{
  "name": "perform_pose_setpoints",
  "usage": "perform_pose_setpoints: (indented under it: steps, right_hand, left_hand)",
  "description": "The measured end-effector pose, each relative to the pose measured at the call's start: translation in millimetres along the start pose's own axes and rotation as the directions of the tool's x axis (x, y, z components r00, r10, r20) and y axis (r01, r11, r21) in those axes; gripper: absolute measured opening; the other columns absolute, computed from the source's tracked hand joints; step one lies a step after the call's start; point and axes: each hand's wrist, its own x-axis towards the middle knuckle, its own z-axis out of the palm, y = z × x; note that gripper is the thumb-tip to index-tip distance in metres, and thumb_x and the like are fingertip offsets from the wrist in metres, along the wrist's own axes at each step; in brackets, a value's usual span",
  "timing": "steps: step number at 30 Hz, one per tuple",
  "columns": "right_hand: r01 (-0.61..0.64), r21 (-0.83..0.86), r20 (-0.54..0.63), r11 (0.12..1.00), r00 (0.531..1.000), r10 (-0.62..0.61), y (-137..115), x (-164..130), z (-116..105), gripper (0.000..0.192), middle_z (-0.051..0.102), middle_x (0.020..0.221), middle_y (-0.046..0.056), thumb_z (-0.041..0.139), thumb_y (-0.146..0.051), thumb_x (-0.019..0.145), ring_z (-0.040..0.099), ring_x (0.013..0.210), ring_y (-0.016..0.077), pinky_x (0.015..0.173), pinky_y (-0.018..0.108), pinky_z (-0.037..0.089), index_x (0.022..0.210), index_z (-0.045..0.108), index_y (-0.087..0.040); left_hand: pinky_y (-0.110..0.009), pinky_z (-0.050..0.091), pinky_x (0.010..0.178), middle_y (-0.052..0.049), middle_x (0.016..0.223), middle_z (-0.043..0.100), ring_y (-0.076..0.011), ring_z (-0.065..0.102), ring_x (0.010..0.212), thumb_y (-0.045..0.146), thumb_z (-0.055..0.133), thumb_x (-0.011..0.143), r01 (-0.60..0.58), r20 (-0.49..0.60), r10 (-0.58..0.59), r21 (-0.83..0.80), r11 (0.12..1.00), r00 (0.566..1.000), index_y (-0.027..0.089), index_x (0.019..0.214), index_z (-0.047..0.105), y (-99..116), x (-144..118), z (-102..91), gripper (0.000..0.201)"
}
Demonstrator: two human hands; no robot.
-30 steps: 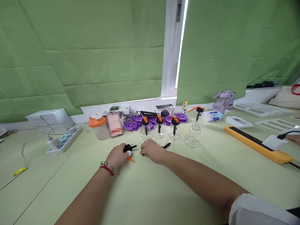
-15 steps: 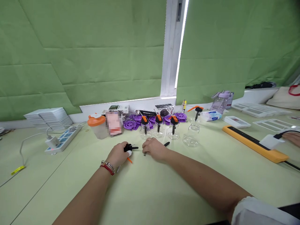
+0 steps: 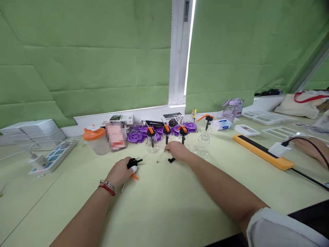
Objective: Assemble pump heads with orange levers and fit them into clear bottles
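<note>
My left hand (image 3: pixel 120 171) is closed around a black top piece (image 3: pixel 132 163) with a thin metal rod and an orange lever (image 3: pixel 135 176) sticking out below. My right hand (image 3: pixel 178 150) reaches forward, fingers bunched at the tabletop in front of the clear jars. A small greyish piece shows at its fingertips, too small to name. Just below that hand lies a black bent part (image 3: pixel 171 160). Tiny metal bits (image 3: pixel 158 162) rest on the table between the hands. Beyond stand jars with black-and-orange tops, one (image 3: pixel 152 145) left of my right hand.
Purple spoked plastic parts (image 3: pixel 136 136) lie behind the jars. An orange-lidded cup (image 3: pixel 95 140) and a white power strip (image 3: pixel 53 157) are at left. On the right are an orange power strip (image 3: pixel 262 152), another topped jar (image 3: pixel 205 137) and another person's hand (image 3: pixel 313 148).
My right hand has moved forward and right, towards the jars, uncovering tiny bits on the table. My left hand keeps its hold on the black top piece. The view has turned slightly right.
</note>
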Motion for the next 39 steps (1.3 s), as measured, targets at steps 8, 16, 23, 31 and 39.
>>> perform_pose_setpoints:
  steps: [8,16,23,31,39]
  right_hand:
    - [-0.022,-0.015,0.131,1.0,0.991,0.024,3.1,-1.6,4.1,0.024,0.066,0.086,0.008,0.054,-0.002,0.071,0.057,0.076,0.0163,0.058,0.022,0.031,0.082,0.07,-0.016]
    - [-0.023,0.048,0.099,0.999,0.995,0.019,5.5,-8.6,3.6,0.018,0.061,0.066,0.007,0.054,0.0,0.067,0.053,0.062,0.0159,0.054,0.024,0.028,0.06,0.063,-0.014]
    - [0.043,0.308,-0.042,0.95,0.999,-0.031,-29.1,-15.9,-7.0,0.022,0.065,0.088,0.006,0.045,-0.022,0.088,0.058,0.076,0.0151,0.064,0.023,0.039,0.086,0.066,-0.017]
    - [-0.194,0.978,0.196,0.077,0.98,-0.015,-82.8,-19.5,-0.8,0.033,0.058,0.069,0.002,0.052,-0.044,0.084,0.052,0.057,0.0098,0.047,0.02,0.04,0.08,0.061,-0.013]
    - [-0.342,0.936,0.347,-0.084,0.936,0.05,-81.1,-23.1,5.7,0.02,0.047,0.047,-0.005,0.068,-0.028,0.066,0.038,0.042,0.0057,0.037,0.018,0.024,0.061,0.055,-0.015]
  left_hand:
    - [-0.029,0.043,0.065,-0.008,0.096,0.066,-0.0245,0.061,0.083,0.043,0.052,0.074,0.007,0.003,-0.007,0.003,1.0,1.0,0.023,0.111,0.056,-1.0,1.9,2.2,0.042]
    - [-0.03,0.044,0.068,-0.009,0.099,0.064,-0.0245,0.06,0.086,0.033,0.052,0.075,-0.015,-0.018,0.015,0.011,1.0,1.0,0.022,0.111,0.057,7.5,-4.8,0.2,0.038]
    - [-0.032,0.045,0.075,-0.009,0.103,0.059,-0.0226,0.059,0.085,0.028,0.052,0.076,-0.147,-0.086,0.147,-0.003,0.989,0.985,0.021,0.12,0.053,17.8,-11.0,1.2,0.045]
    - [-0.031,0.046,0.082,-0.007,0.108,0.059,-0.0182,0.058,0.09,0.021,0.053,0.076,-0.385,-0.084,0.377,-0.278,0.88,0.922,0.02,0.129,0.039,45.0,-32.1,-2.3,0.055]
    - [-0.033,0.042,0.092,-0.007,0.114,0.06,-0.0191,0.057,0.101,0.014,0.05,0.075,-0.422,-0.008,0.448,-0.353,0.835,0.894,0.024,0.133,0.032,54.0,-39.8,-3.9,0.062]
